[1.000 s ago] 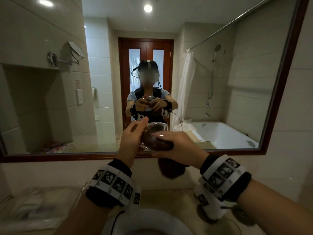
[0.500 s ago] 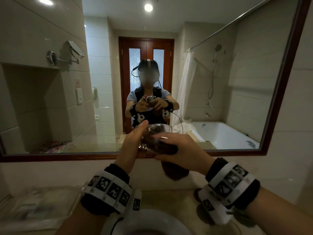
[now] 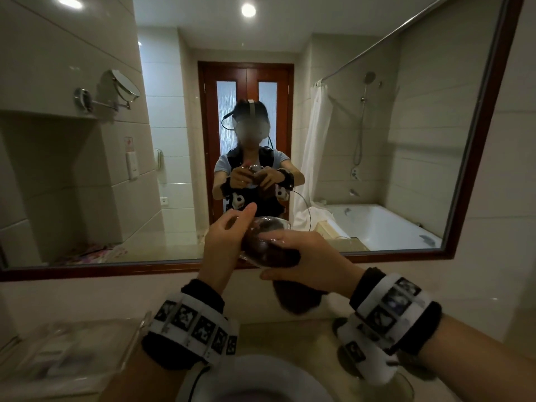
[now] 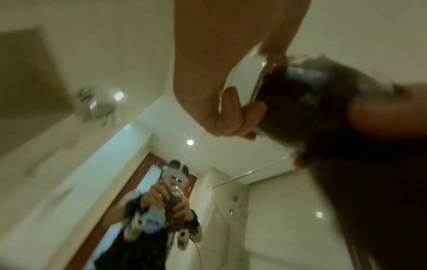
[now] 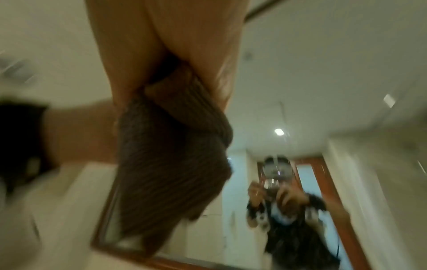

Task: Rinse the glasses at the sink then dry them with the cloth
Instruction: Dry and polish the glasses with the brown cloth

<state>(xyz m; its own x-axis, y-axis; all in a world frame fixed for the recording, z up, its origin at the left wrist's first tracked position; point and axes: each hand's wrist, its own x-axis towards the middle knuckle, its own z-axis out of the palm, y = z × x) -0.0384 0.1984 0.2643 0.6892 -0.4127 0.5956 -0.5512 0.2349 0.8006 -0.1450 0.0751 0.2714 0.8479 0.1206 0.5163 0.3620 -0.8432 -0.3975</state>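
Observation:
A clear drinking glass (image 3: 271, 227) is held up in front of the mirror, lying on its side with a dark brown cloth (image 3: 268, 250) stuffed into it. My left hand (image 3: 229, 239) grips the glass at its left end, thumb raised. My right hand (image 3: 304, 256) grips the cloth against the glass; the cloth's loose end (image 3: 295, 300) hangs below. In the left wrist view my fingers (image 4: 231, 109) curl round the glass (image 4: 245, 80) next to the cloth (image 4: 323, 109). The right wrist view shows the ribbed cloth (image 5: 171, 155) bunched in my right hand (image 5: 161, 45).
The white basin (image 3: 255, 381) sits below my wrists. A second glass (image 3: 385, 384) stands on the counter at the lower right. A clear tray (image 3: 66, 355) lies at the lower left. The wood-framed mirror (image 3: 470, 169) fills the wall ahead.
Both hands have moved slightly right and down with the glass, and the glass has turned a little in them. The cloth stays inside it.

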